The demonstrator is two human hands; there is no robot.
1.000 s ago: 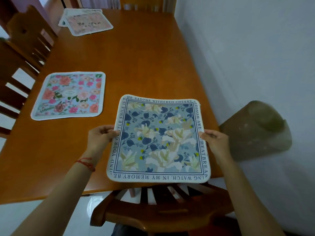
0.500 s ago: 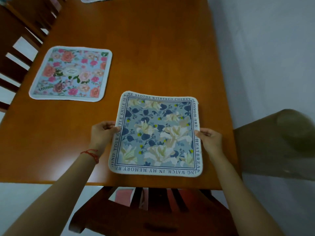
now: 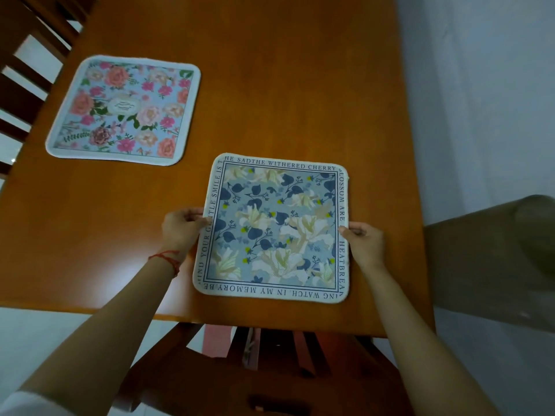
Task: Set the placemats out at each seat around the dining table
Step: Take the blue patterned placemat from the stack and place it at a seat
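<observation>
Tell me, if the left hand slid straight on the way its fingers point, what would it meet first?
The left hand points rightward and already pinches the blue lily placemat at its edge, so it would meet that mat at once.

Looks like a dining room in a home. Big wooden counter (image 3: 285,85) with flowery placemats (image 3: 123,111) laid on top, wooden chairs (image 3: 24,70) pushed in around the sides, plain white wall (image 3: 480,100) close by.
</observation>
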